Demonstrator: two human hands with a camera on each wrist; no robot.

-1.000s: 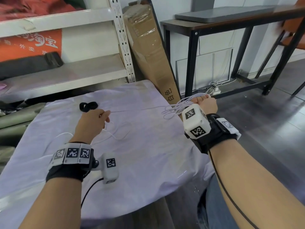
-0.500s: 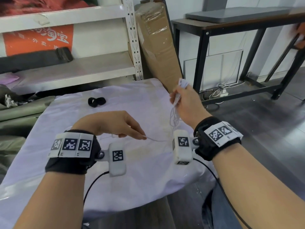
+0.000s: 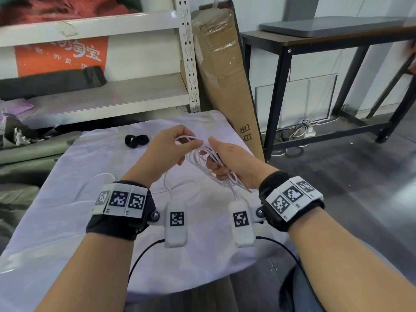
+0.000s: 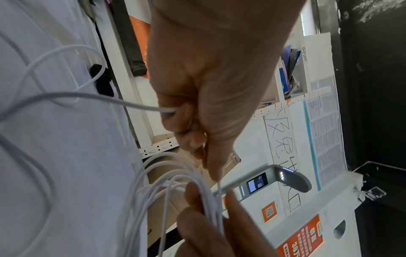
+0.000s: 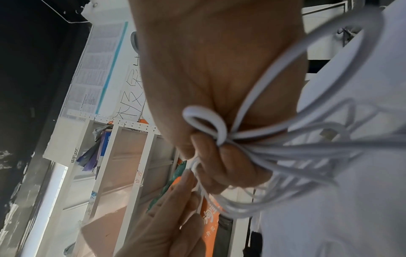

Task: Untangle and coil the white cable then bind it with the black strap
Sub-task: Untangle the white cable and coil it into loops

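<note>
White cable (image 3: pixel 203 157) loops bunch in the right hand's (image 3: pixel 234 161) closed fingers; the left hand (image 3: pixel 167 146) pinches the next strand. Loose tail on the cloth-covered table (image 3: pixel 67 199) could snag, spilling loops. Black strap (image 3: pixel 136 140) lies beyond.

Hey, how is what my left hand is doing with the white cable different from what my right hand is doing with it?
The right hand grips a bundle of several loops of the white cable; the left hand pinches only one strand, near the top of the loops. The right hand's fingers curl round the bundle; the left hand's grip is thumb against fingertips. Both hold the cable raised above the cloth-covered table, and neither touches the black strap.
</note>
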